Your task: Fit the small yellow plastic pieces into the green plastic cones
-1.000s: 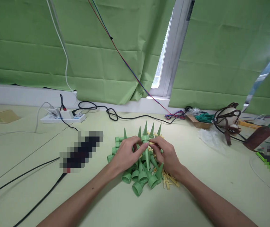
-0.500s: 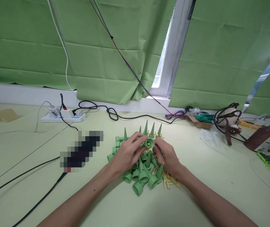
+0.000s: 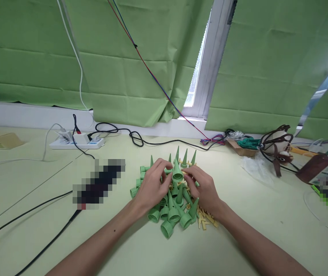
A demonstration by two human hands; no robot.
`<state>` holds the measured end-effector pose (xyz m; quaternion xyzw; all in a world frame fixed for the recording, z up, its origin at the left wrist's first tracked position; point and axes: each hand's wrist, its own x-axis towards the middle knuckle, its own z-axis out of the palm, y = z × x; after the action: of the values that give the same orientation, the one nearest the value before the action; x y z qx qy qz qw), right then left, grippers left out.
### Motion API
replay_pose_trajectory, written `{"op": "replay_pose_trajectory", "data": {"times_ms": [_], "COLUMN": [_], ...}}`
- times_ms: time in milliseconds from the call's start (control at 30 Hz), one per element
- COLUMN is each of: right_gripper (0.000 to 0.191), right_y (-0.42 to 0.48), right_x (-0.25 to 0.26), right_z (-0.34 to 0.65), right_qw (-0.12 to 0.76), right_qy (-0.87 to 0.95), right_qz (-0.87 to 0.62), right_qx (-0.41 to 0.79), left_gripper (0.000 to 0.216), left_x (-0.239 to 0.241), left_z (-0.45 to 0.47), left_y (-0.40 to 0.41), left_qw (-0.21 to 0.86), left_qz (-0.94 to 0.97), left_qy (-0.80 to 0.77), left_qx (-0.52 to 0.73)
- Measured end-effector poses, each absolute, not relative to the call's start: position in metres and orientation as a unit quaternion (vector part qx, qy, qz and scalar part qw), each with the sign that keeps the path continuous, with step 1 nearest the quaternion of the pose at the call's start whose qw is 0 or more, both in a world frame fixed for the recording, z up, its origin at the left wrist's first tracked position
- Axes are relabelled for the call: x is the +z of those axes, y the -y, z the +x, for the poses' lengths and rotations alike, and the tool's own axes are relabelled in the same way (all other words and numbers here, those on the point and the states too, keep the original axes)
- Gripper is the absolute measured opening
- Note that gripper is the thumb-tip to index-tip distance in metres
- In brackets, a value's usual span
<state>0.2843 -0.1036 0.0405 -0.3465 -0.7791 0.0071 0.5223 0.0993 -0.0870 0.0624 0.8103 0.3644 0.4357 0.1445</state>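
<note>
Over the pile, a green cone-shaped nozzle [image 3: 177,173] is pinched at its left side by my left hand [image 3: 154,183], its tip up and its hollow base facing me. Close against the nozzle's right side, my right hand [image 3: 202,184] has its fingertips closed on a small yellow stick [image 3: 184,172]. Whether the stick touches the nozzle I cannot tell. Below both hands lie several loose green nozzles [image 3: 173,212], tumbled together. Yellow pieces [image 3: 205,219] are heaped under my right wrist. Behind my hands, more green cones [image 3: 193,157] stand upright, some with yellow pieces at them.
At the left on the table lies a blurred-out dark object [image 3: 100,186] with a black cable. A white power strip [image 3: 77,142] sits near the wall. To the right are a cardboard box [image 3: 242,148], a plastic bag [image 3: 257,165] and a dark red packet [image 3: 319,168].
The nozzle in my left hand has turned from base-on to tip up, and shifted slightly left. My right fingertips have come beside it, with the yellow stick showing between them.
</note>
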Motion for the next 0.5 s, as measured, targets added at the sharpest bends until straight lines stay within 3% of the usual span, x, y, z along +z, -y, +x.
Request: {"op": "replay_pose_trajectory", "data": {"times_ms": [233, 400, 500], "right_gripper": [0.016, 0.017, 0.017], "right_y": [0.1013, 0.1014, 0.1014], "right_x": [0.04, 0.0404, 0.0399], "right_z": [0.2859, 0.286, 0.286], "right_qw": [0.518, 0.515, 0.52], "right_qy": [0.781, 0.784, 0.785], "right_qz": [-0.348, -0.347, -0.336], "right_qx": [0.006, 0.014, 0.016], "left_gripper": [0.043, 0.047, 0.043], "left_x": [0.0709, 0.069, 0.0705], "left_z": [0.1036, 0.1036, 0.1031], "left_y": [0.0893, 0.0902, 0.0911], "left_qw": [0.304, 0.425, 0.43], "left_qz": [0.762, 0.726, 0.729], "left_qy": [-0.416, -0.398, -0.386], "left_qx": [0.391, 0.366, 0.367]}}
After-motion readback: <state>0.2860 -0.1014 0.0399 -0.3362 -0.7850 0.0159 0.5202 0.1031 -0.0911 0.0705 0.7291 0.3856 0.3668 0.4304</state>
